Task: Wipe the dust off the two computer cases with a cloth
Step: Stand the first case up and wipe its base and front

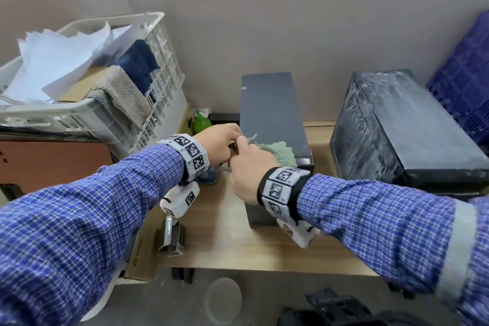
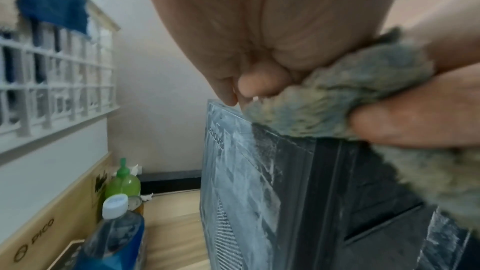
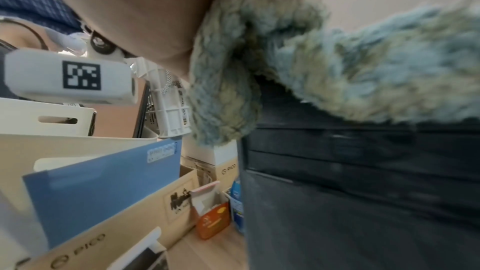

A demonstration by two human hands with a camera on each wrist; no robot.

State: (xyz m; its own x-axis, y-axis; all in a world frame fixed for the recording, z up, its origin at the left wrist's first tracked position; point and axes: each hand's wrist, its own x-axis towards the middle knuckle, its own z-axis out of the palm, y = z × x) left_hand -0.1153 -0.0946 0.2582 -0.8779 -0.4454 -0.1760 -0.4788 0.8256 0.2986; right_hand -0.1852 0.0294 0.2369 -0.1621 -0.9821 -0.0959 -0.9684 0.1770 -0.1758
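A slim black computer case [image 1: 272, 111] stands upright on the wooden table [image 1: 225, 233]; its top looks clean, while its left side [image 2: 239, 182] is streaked with white dust. A wider black case [image 1: 402, 124] to the right is heavily dusted. A fluffy grey-green cloth [image 1: 277, 151] lies bunched on the near end of the slim case's top. Both hands meet at its near left corner: my left hand [image 1: 219, 143] pinches the cloth [image 2: 337, 98] with curled fingers, and my right hand [image 1: 246, 167] grips the cloth [image 3: 363, 69] too.
A white lattice crate [image 1: 164, 69] with papers and draped cloths stands at the left. A green bottle [image 1: 201, 123] and a blue bottle [image 2: 116, 237] sit left of the slim case. A blue crate [image 1: 468, 71] is at the far right. Cardboard boxes [image 3: 103, 223] crowd the table's left.
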